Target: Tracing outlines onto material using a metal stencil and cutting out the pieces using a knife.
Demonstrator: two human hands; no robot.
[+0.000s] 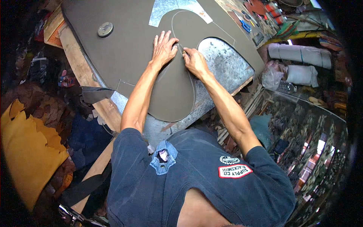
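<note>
A large dark grey-brown sheet (124, 49), perhaps leather or foam, covers the bench. Pale curved lines are drawn on it, and its near part forms a rounded lobe (174, 98) with a cut edge. My left hand (163, 49) lies flat on the sheet, fingers stretched out, beside a drawn line. Just right of it, my right hand (195, 62) is closed at the lobe's edge; whatever it grips is hidden by the fingers. Beside my right hand, a rounded cutout exposes the speckled metal bench top (225, 56).
A round metal disc (105, 29) rests on the sheet at left. A curved shiny template (179, 9) lies at the far side. Blue-handled scissors (245, 25) and other tools sit at far right. Wrapped rolls (300, 55) lie right of the bench; a yellow hide (30, 147) is at lower left.
</note>
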